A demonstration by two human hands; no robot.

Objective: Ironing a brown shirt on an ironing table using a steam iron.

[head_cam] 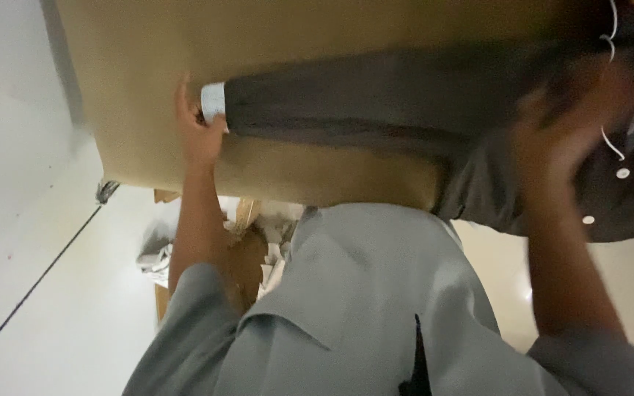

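Pale flooring (53, 308) lies below. Nearest, a grey shirt (376, 293) is worn. Beyond, the dark garment (376, 103) is spread over a tan board (148, 88); its cuff (213, 101) is pinched by the left hand (198, 132), best kept taut. The blurred right hand (559, 147) touches the collar end, its grip unclear.

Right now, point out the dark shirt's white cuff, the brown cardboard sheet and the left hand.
White cuff (213, 101), head view: middle of the sleeve end.
Brown cardboard sheet (258, 37), head view: bare upper face.
Left hand (196, 132), head view: its middle, beside the cuff.
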